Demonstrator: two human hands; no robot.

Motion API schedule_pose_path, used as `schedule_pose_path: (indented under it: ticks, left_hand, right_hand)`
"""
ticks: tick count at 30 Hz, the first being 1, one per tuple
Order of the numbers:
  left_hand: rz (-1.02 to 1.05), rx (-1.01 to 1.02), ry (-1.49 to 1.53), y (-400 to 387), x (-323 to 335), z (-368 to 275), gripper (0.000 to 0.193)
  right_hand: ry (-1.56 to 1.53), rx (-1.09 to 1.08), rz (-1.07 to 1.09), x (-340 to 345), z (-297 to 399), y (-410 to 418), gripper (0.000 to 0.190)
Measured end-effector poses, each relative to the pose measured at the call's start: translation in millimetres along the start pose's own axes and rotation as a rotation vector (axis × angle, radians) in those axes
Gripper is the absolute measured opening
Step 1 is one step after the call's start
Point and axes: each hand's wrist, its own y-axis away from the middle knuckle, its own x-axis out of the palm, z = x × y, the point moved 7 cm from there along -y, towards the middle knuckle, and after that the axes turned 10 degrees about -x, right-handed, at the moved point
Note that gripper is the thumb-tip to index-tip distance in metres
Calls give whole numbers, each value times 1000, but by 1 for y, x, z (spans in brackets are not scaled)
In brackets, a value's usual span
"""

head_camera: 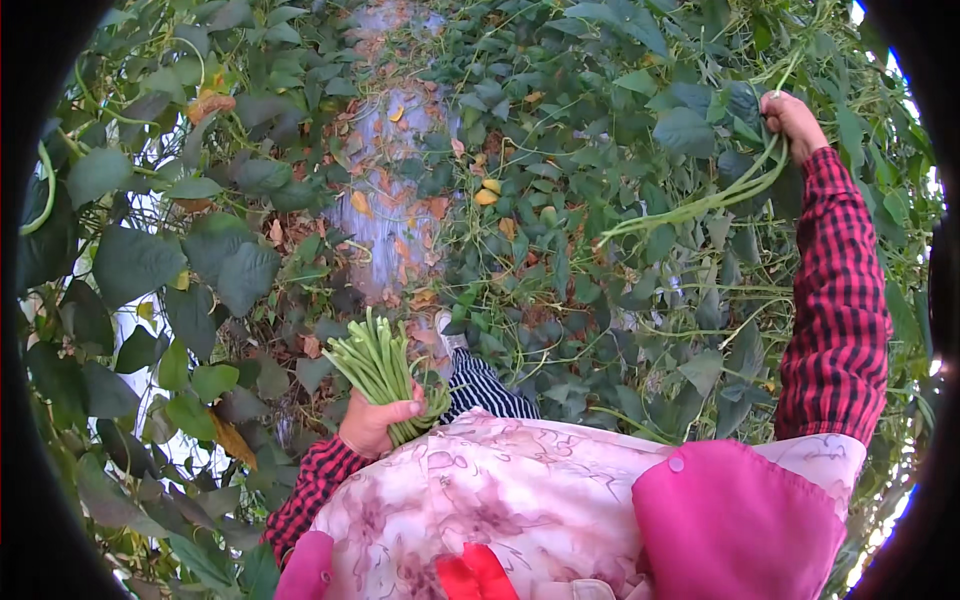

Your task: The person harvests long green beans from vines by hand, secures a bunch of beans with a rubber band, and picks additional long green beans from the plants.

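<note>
My left hand (379, 420) is closed around a thick bundle of long green beans (375, 360), held low against my body with the cut-looking ends fanned upward. Out to the upper right, my right hand (793, 124) grips a few long green beans (720, 196). Their free ends hang down toward the left, while thin green strands run on above the fist into the foliage. Broad bean leaves (684, 131) lie right beside the right hand. Whether those beans are still joined to the vine cannot be made out.
Leafy vines stand on the left (135, 255) and on the right. Between them runs a narrow path (394, 187) strewn with dry leaves. A single bean pod (46, 187) hangs at the far left. My striped trouser leg (484, 386) and shoe (446, 330) are on the path.
</note>
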Motion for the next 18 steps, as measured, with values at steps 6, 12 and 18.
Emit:
schedule_pose_path:
  ticks: [6,12,18]
  left_hand:
    - [-43,0,4,9,-8,3,33]
    - [-1,-1,72,13,-9,4,32]
    - [32,4,63,9,-4,7,33]
  right_hand:
    - [-620,-318,-317,-16,23,39,27]
    - [-625,-365,-406,-9,34,55,25]
    - [-454,-211,-449,-10,36,43,16]
